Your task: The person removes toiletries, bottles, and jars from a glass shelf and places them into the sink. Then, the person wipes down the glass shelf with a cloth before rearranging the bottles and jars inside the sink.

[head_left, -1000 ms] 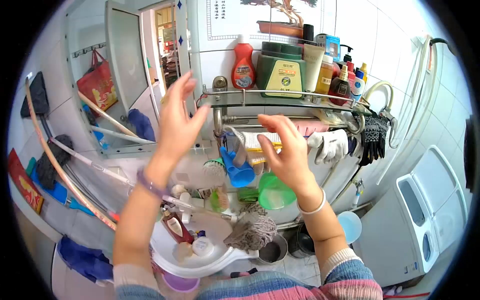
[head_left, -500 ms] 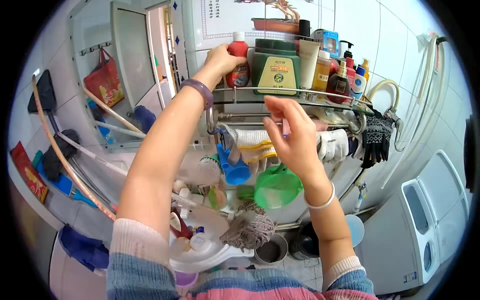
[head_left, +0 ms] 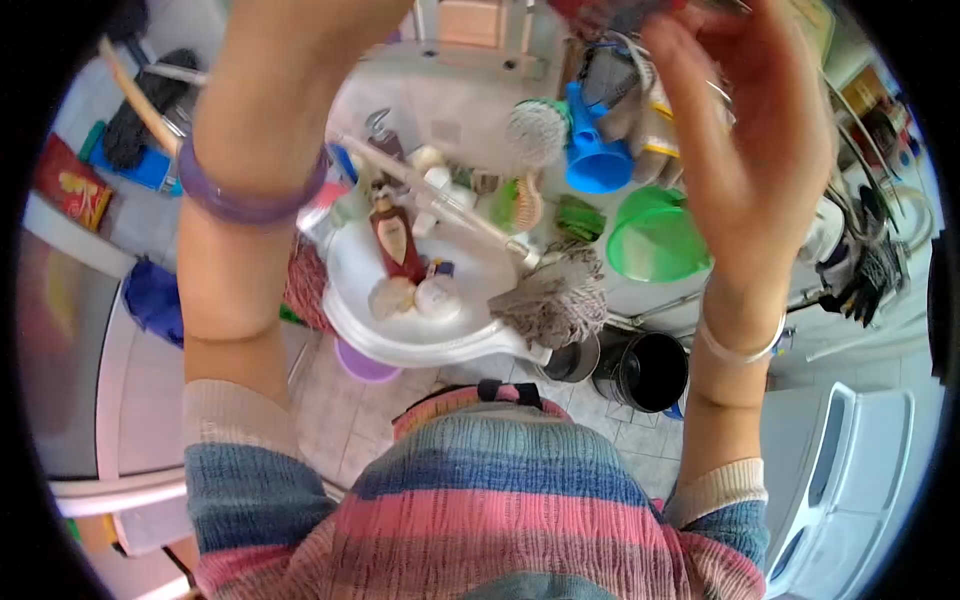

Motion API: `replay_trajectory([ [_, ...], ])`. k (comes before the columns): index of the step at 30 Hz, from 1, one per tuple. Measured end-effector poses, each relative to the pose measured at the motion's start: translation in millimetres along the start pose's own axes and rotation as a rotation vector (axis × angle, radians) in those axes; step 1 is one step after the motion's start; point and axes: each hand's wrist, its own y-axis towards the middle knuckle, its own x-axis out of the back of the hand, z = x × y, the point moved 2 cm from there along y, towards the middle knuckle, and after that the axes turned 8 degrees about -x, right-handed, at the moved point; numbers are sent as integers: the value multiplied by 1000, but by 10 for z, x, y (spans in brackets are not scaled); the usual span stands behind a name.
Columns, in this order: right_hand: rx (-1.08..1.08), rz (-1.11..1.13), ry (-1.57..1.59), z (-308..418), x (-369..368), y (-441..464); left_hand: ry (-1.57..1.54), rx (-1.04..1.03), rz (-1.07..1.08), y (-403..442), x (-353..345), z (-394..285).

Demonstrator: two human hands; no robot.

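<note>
At the top edge, a blurred red-and-dark bottle (head_left: 606, 16) is cut off by the frame. My right hand (head_left: 755, 125), a pale bangle on its wrist, is raised against this bottle, with red showing between thumb and fingers; it appears closed on it. My left hand (head_left: 315, 40) enters at upper left above a purple bangle, and its fingers lie beyond the top edge. Between the forearms is a white washbasin (head_left: 385, 348) holding a dark red pump bottle (head_left: 398, 240) and two pale round items (head_left: 437, 298).
A blue funnel-like scoop (head_left: 598, 165), a green strainer or basin (head_left: 655, 240) and a white-bristled brush (head_left: 537, 133) hang beyond the washbasin. A grey mop head (head_left: 553, 305) droops over its right side. Below are a black bucket (head_left: 642, 372) and a purple basin (head_left: 366, 362). A white washing machine (head_left: 850, 480) stands right.
The view has tipped downward, and the shelf with its bottles has left the middle. Both arms appear higher in the frame. The red bottle is now by my right hand.
</note>
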Motion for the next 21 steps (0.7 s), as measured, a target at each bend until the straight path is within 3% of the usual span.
replay_trajectory([
  [2, -154, 173, 65, 202, -251, -381, 60, 376, -30, -659, 172, 35],
  [4, -350, 422, 265, 131, -724, -974, 75, 426, -104, -1506, 155, 473],
  [8, -635, 756, 397, -41, -1787, -2346, -148, 959, -327, -3412, -68, 1082],
  [10, -707, 841, 418, -51, -2295, -3046, 0, 1114, -333, -4543, -180, 1448],
  [12, -745, 958, 412, 25, -2656, -3493, 188, 1160, -246, -5032, -222, 1450],
  [13, -888, 1061, 460, 129, -2678, -3438, 211, 1190, -250, -5090, -218, 1396],
  [15, -804, 1013, 540, 167, -2890, -3710, 438, 1139, -20, -5010, -130, 1248],
  [16, -873, 1170, 471, 191, -2943, -3753, 337, 1025, -126, -5145, -149, 1305],
  [17, -842, 1108, 483, 194, -2984, -3812, 435, 1078, 13, -5169, -123, 1270],
  [18, -866, 1108, 459, 198, -3032, -3891, 532, 992, 64, -5316, -128, 1365],
  [19, -893, 1110, 437, 195, -3098, -3987, 529, 1133, 129, -5143, -106, 1268],
  [20, -859, 1246, 385, 141, -3183, -4053, 479, 1094, 125, -5133, -64, 1292],
  [21, -754, 1172, 439, 142, -3252, -4229, 504, 1046, 127, -5333, -64, 1351],
])
